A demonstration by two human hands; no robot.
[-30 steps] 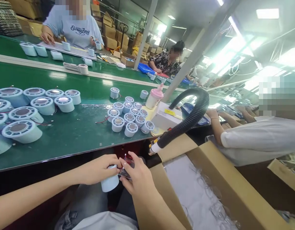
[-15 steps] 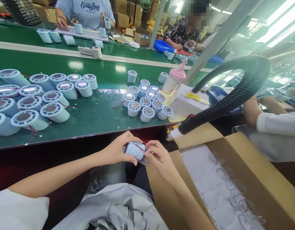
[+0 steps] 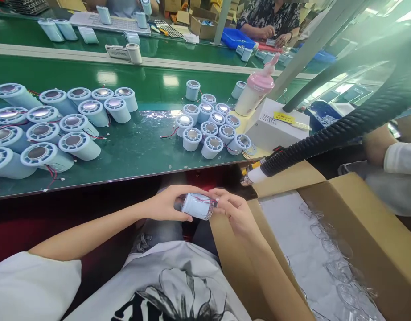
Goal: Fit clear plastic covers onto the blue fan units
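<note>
Over my lap, my left hand (image 3: 168, 203) is wrapped around the left end of a light-blue cylindrical casing (image 3: 198, 206), thumb below and fingers on top. The casing lies on its side, and thin red and dark wires (image 3: 203, 199) run along it toward its right end. A clear plastic piece (image 3: 211, 210) sits at that right end; how far it goes over the casing I cannot tell. My right hand (image 3: 234, 209) is closed at the same end, its fingertips pinching the wires. Similar casings (image 3: 80, 145) stand in a large group on the green bench at left.
Smaller-looking casings (image 3: 209, 129) cluster mid-bench beside a pink-capped bottle (image 3: 255, 93) and a white box (image 3: 275, 127). A black flexible hose (image 3: 302, 145) arches at right. Below it, an open carton (image 3: 326, 191) holds clear plastic pieces (image 3: 339, 272). Co-workers sit across the bench and at right.
The casing and both hands have shifted slightly right in view. The clear piece, earlier below the casing's right end by my right fingers, is now at that end. The camera has tilted down.
</note>
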